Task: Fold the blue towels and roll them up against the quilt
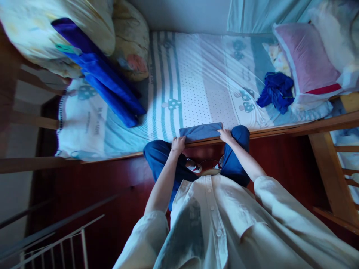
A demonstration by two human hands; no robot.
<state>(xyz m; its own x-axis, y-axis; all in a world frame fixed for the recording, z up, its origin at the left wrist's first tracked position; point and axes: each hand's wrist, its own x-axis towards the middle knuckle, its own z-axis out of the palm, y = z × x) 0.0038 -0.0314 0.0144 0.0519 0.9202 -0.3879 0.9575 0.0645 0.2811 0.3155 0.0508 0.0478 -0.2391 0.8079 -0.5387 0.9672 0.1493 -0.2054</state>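
Note:
A folded blue-grey cloth [200,132] lies at the front edge of the bed, its long side along the wooden rail. My left hand [178,144] is closed at its left end, fingers curled over the near corner. At the other end, my right hand [225,135] pinches the right corner. Beneath the cloth spreads a patterned bed sheet [193,82] with stripes, dots and mushrooms. My knees in dark blue trousers flank both hands.
Long blue folded clothing [103,78] lies on the left, against a large pale yellow bundle [86,22]. A crumpled blue garment [276,91] rests beside a pink pillow [311,56] on the right. A wooden bed rail [294,129] runs along the front; a white metal rack [64,246] stands lower left.

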